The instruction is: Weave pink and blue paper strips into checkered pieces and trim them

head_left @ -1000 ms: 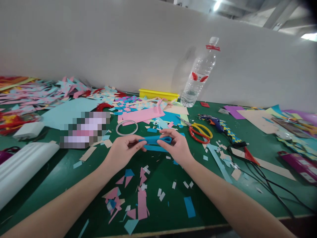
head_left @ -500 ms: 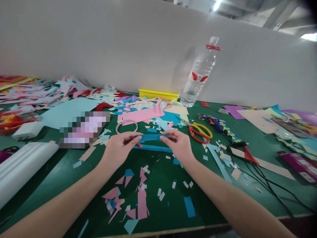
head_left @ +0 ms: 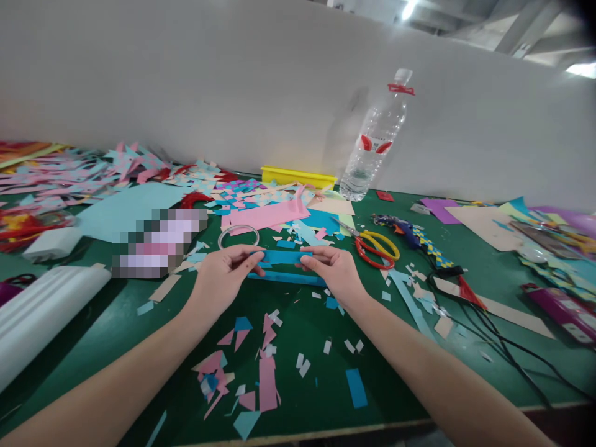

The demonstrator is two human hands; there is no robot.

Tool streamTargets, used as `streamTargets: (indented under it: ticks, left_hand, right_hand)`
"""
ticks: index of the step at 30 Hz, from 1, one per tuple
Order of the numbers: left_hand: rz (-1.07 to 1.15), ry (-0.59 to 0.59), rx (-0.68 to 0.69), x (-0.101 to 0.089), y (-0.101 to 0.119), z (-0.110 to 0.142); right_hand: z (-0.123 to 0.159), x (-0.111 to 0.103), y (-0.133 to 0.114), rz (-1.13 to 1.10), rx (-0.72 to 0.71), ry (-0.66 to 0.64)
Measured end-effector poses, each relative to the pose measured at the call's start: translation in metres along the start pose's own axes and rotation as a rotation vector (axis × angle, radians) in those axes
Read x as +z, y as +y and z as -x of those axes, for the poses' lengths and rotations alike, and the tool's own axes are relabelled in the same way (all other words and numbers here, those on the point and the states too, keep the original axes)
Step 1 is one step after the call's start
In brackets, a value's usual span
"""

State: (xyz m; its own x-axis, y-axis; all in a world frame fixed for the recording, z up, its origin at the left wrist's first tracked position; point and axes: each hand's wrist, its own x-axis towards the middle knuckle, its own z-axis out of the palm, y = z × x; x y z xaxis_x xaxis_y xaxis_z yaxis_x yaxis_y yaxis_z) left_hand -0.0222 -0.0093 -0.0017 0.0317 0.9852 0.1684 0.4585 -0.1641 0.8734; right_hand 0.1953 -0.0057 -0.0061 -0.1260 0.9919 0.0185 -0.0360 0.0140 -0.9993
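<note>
A blue paper strip (head_left: 283, 257) is stretched between my two hands, just above the green table. My left hand (head_left: 227, 273) pinches its left end between thumb and fingers. At the other end, my right hand (head_left: 333, 270) grips it the same way. Below and behind the fingers runs a second length of blue paper (head_left: 291, 279); whether it joins the held strip I cannot tell. A silvery ring (head_left: 239, 228), perhaps a roll of tape, lies just beyond my left hand. Scissors (head_left: 376, 247) with red and yellow handles rest beyond my right hand.
Paper scraps (head_left: 267, 382) litter the green table (head_left: 321, 403). A plastic bottle (head_left: 375, 146) leans near the grey partition (head_left: 209, 81). To the right lie a glue gun (head_left: 407, 233) and black cables (head_left: 505, 341). A long white object (head_left: 51, 310) occupies the left side.
Both hands have shifted very slightly with the blue strip between them. The strip looks a little flatter and straighter. Everything else stays in place.
</note>
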Motion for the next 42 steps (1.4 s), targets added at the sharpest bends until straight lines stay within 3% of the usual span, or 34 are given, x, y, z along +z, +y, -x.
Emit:
streamTargets:
  ticks: [4,10,31,38,42]
  left_hand:
    - [0.028,-0.001,0.005,-0.001,0.000,0.001]
    - [-0.015,0.002,-0.011,0.000,0.001,0.001]
    - [-0.026,-0.019,-0.002,-0.001,0.007,0.000]
    - [0.074,-0.040,-0.063,0.000,0.012,0.001]
    - [0.275,-0.008,-0.146,0.000,0.004,-0.003]
  right_hand:
    - [-0.001,0.001,0.000,-0.049,0.040,-0.023]
    - [-0.003,0.000,0.001,-0.066,-0.023,0.087]
    - [0.001,-0.001,-0.003,0.090,-0.086,0.132]
    - [0.001,-0.002,-0.003,0.122,-0.086,0.137]
    - [0.001,-0.003,-0.005,0.129,-0.159,0.178]
